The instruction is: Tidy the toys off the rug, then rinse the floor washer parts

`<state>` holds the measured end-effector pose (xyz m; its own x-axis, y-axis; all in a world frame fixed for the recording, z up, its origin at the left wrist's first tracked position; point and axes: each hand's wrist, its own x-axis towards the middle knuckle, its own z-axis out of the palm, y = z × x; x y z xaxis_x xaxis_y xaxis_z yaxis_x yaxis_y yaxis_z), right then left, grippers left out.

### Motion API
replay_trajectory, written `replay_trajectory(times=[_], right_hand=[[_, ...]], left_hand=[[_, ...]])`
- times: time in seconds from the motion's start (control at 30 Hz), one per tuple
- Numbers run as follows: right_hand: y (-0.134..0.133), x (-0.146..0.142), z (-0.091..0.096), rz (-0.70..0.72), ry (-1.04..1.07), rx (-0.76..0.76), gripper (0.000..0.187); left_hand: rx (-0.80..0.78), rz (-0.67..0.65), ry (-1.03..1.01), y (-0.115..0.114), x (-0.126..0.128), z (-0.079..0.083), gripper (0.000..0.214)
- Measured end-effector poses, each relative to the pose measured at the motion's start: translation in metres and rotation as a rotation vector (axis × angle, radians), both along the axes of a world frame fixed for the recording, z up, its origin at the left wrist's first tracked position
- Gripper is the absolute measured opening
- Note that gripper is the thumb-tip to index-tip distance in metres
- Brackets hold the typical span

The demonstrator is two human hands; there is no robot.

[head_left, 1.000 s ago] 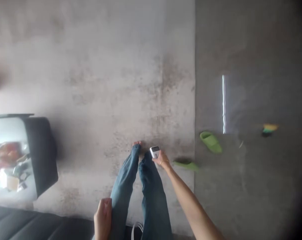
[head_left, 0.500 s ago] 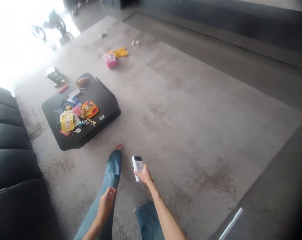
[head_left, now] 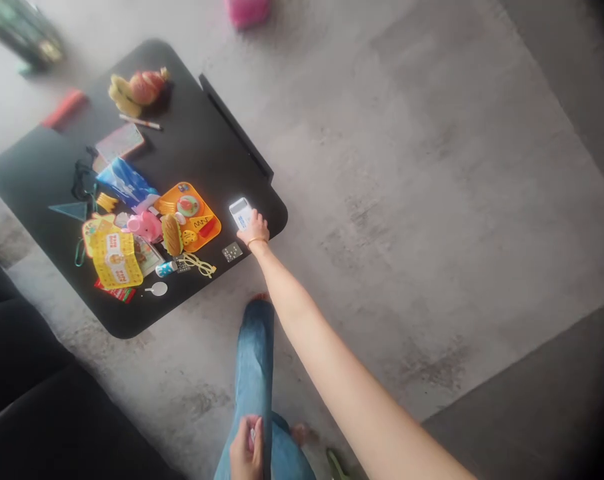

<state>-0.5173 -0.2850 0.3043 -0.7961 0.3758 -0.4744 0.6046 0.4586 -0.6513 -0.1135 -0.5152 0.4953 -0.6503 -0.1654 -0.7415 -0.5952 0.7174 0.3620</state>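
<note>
My right hand [head_left: 255, 230] reaches out over the near right corner of the black table [head_left: 182, 150]. Its fingers are closed round a white power bank [head_left: 240, 212] with a grey panel at one end, which is at the tabletop. Low in the picture, by my jeans, my left hand [head_left: 247, 445] is curled closed. A small whitish bit shows between its fingers, too little to name. Left of the power bank lies an orange toy tray [head_left: 211, 230] with toy food on it. A small dark speckled card [head_left: 232, 251] lies near the right wrist.
Also on the table are a toy sandwich [head_left: 171, 235], pink toy pig [head_left: 146, 227], blue packet [head_left: 125, 181], yellow packet [head_left: 117, 259], cream glasses frame [head_left: 198, 265] and toy fruit [head_left: 145, 88]. A black sofa [head_left: 27, 373] stands left. A pink object [head_left: 248, 12] lies on the floor beyond.
I have come closer to the table. My right hand has carried the power bank from above the floor to the table's near right corner. The left hand stays closed, low down.
</note>
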Motion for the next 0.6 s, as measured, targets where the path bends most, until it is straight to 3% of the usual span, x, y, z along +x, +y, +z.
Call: replay_trajectory(times=[0.13,0.2,0.27,0.37,0.47,0.6], right_hand=[[0.012,-0.024,-0.035,0.174,0.234,-0.080,0.089],[0.018,-0.008,-0.042,0.154,0.278,-0.116,0.085],[0.022,0.031,-0.040,0.052,0.268,-0.131,0.074],[0.028,0.129,-0.025,-0.181,0.109,-0.176,0.060],[0.039,0.252,-0.003,-0.515,-0.284,-0.272,0.052],[0.071,0.419,0.035,-0.795,-0.474,-0.312,0.038]], left_hand=[[0.031,-0.043,-0.101,0.024,-0.026,0.006,0.055],[0.007,-0.054,-0.117,0.029,-0.038,0.008,0.056],[-0.007,-0.074,-0.130,0.032,-0.043,0.010,0.056],[-0.042,-0.065,-0.153,0.033,-0.045,0.012,0.052],[-0.057,-0.067,-0.179,0.037,-0.043,0.013,0.047],[-0.094,-0.226,-0.153,0.054,-0.037,0.014,0.043]])
